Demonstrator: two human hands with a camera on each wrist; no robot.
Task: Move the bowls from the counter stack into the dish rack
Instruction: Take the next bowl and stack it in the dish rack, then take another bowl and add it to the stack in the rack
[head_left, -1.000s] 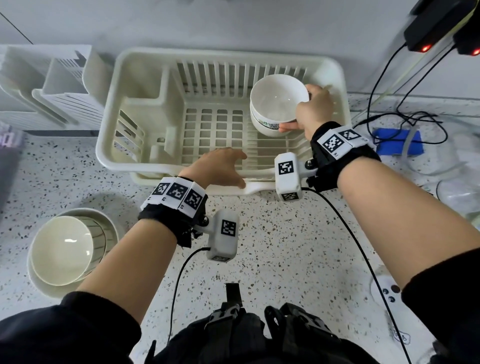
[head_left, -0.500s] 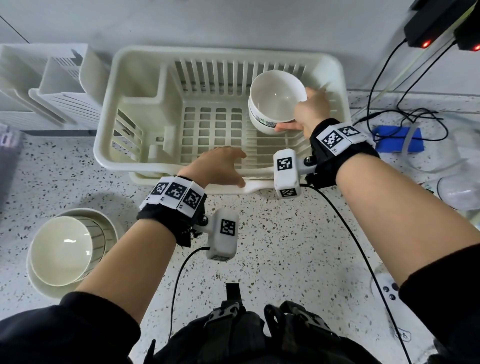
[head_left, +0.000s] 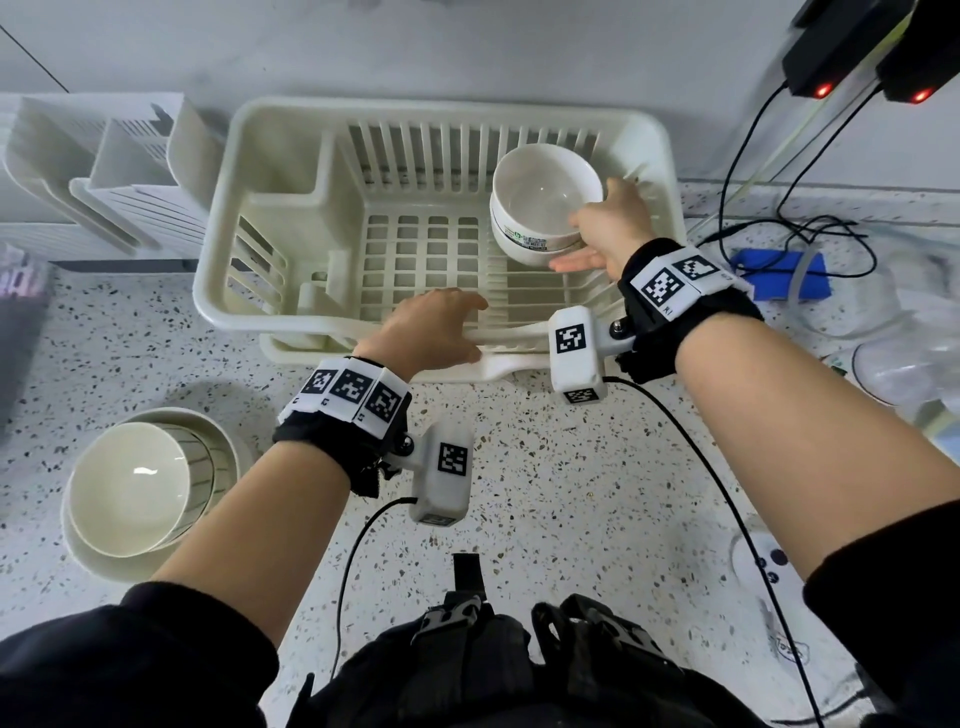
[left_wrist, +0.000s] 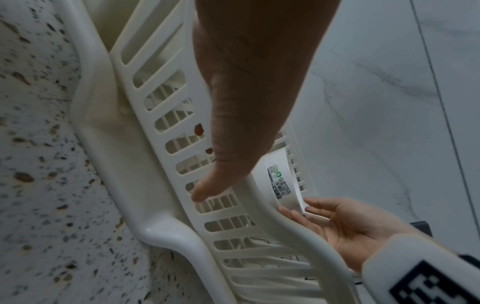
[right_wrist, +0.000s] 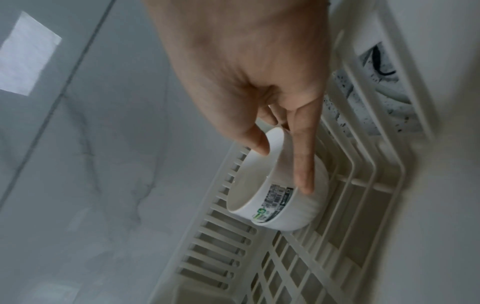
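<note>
A white bowl with a barcode label sits tilted in the back right of the cream dish rack. My right hand holds it, thumb on the rim and fingers along the outer wall. The right wrist view shows the bowl over the rack's ribs, with my index finger straight down its side. My left hand grips the rack's front rim. Its thumb presses the slotted front wall. A stack of nested bowls stands on the counter at the left.
A white slotted holder stands left of the rack. Cables and a blue object lie on the right, with clear plastic items beyond. A white power strip is near my right forearm. The speckled counter spreads in front.
My right hand has shifted the bowl slightly toward the rack's back wall. The left hand has stayed on the front rim.
</note>
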